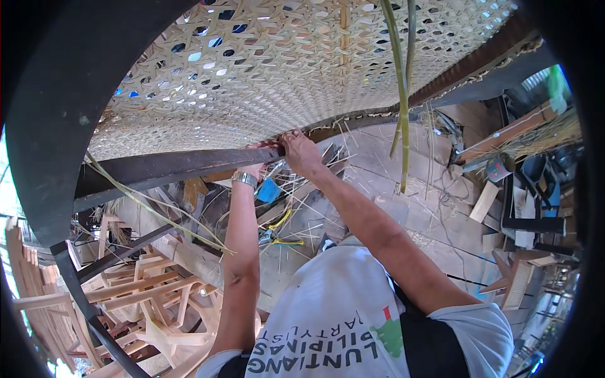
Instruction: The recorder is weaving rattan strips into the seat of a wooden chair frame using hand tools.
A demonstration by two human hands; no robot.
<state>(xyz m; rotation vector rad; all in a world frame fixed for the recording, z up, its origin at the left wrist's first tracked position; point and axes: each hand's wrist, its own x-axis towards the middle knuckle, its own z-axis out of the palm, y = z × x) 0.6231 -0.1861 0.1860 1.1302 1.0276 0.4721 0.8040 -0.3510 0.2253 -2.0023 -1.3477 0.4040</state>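
A large panel of woven cane webbing (271,82) spans the upper view, set in a dark wooden frame (170,169). My right hand (300,152) is at the frame's lower rail, where the weave meets it; its fingers are bent and pinched together, and anything between them is too small to make out. Beside it, my left hand (257,167), with a metal watch (244,179) on the wrist, reaches up at the same rail. The rail and the right hand cover most of its fingers. Green-yellow cane strips (402,107) dangle in front of the panel at right.
Yellow-handled pliers or cutters (282,230) and a blue scrap (269,190) lie below among loose cane offcuts. Unfinished wooden chair frames (157,302) are heaped at lower left. A can (500,167), wood pieces and a cable (450,208) sit at right. One long strip (157,206) hangs near my left forearm.
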